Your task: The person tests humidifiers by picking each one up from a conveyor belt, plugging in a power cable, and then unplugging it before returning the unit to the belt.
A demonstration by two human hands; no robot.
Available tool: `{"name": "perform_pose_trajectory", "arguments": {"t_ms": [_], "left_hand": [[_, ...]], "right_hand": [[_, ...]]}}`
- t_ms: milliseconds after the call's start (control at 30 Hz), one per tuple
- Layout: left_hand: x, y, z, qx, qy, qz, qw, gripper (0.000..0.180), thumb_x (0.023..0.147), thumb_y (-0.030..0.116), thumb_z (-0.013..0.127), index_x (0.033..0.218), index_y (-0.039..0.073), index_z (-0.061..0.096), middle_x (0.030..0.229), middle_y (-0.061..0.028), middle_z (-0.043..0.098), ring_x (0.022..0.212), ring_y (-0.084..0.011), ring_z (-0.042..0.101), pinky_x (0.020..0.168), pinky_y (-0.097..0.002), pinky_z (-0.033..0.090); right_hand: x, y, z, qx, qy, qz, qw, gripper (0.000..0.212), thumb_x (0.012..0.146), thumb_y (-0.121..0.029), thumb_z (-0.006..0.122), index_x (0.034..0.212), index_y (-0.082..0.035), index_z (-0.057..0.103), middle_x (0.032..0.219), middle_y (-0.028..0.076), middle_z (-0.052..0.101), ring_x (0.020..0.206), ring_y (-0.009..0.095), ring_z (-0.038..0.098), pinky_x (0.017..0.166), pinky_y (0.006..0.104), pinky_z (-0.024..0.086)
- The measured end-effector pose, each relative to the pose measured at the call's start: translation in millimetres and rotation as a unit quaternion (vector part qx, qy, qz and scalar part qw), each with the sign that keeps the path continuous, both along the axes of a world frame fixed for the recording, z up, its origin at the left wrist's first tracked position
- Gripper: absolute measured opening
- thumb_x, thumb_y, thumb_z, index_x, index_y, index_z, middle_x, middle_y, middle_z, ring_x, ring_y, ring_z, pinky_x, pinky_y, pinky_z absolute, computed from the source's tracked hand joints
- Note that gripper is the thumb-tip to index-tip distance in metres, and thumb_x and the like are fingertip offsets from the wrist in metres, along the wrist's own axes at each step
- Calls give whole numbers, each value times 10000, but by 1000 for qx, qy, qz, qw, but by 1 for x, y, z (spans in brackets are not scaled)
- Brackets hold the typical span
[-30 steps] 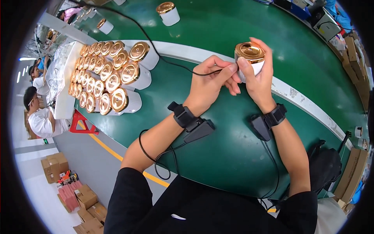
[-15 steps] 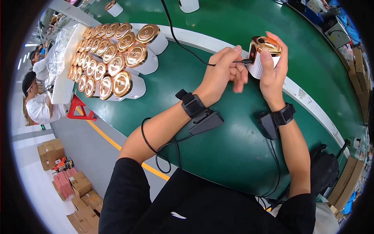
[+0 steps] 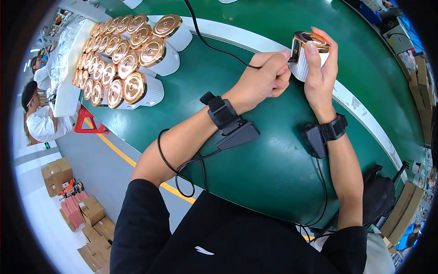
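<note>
Holding a white ribbed canister (image 3: 300,71) in the right hand (image 3: 321,78) here, thumb in front and fingers wrapped around the far side. It's up off the tabletop, in line with the white strip along the table's far edge. Left hand (image 3: 263,77) is pinched narrow on a black plug (image 3: 291,60) right at the canister's left side. Fingers hide part of it, so can't tell if it's fully seated.

Room-wise, there's a good open stretch of green tabletop (image 3: 269,173) under both wrists. The white strip (image 3: 362,112) curves across behind the hands and down to the right, with more green surface past it. Near edge of the table runs right along the black shirt (image 3: 219,237).

In the way: the black cable (image 3: 212,45) swoops from the top of the view down to the left hand. Each wrist has a black strap with a boxy module, and the left one's cord (image 3: 188,194) loops loosely around the forearm. Off to the left, well apart from the hands, rows of matching canisters (image 3: 157,59) are packed close. Black bag (image 3: 378,198) sits by the right elbow. Farther out: red stand (image 3: 89,122), stacked cardboard boxes (image 3: 57,176), and a person in a white shirt (image 3: 42,124).

The held one looks like the others: shiny copper lid facing up, plus a dark panel on the plug side.
</note>
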State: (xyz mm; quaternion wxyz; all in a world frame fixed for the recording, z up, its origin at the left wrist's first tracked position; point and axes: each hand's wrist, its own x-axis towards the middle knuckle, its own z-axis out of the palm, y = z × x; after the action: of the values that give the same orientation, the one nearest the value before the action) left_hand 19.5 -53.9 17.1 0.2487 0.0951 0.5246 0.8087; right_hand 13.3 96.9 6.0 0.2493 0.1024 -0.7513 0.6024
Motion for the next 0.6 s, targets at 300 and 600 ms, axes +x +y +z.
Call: {"name": "perform_pose_trajectory", "arguments": {"t_ms": [300,600], "left_hand": [[-3,-3,-3,-4,-47,-6,999,458,995,382,418,640,94,394,527,-10,348,432,-129,336,421,-269,249],[0,-3,-4,-5,-28,-10,1000,499,988,414,428,616,81,413,508,-29,387,433,-144,396,432,-266,300]], "right_hand": [[2,-5,2,27,38,-16,999,577,905,-379,650,1281,3,438,1015,138,657,895,169,631,776,278,510],[5,-4,0,-5,24,3,1000,525,927,-352,625,1275,0,449,1058,128,631,930,156,604,809,281,494]]}}
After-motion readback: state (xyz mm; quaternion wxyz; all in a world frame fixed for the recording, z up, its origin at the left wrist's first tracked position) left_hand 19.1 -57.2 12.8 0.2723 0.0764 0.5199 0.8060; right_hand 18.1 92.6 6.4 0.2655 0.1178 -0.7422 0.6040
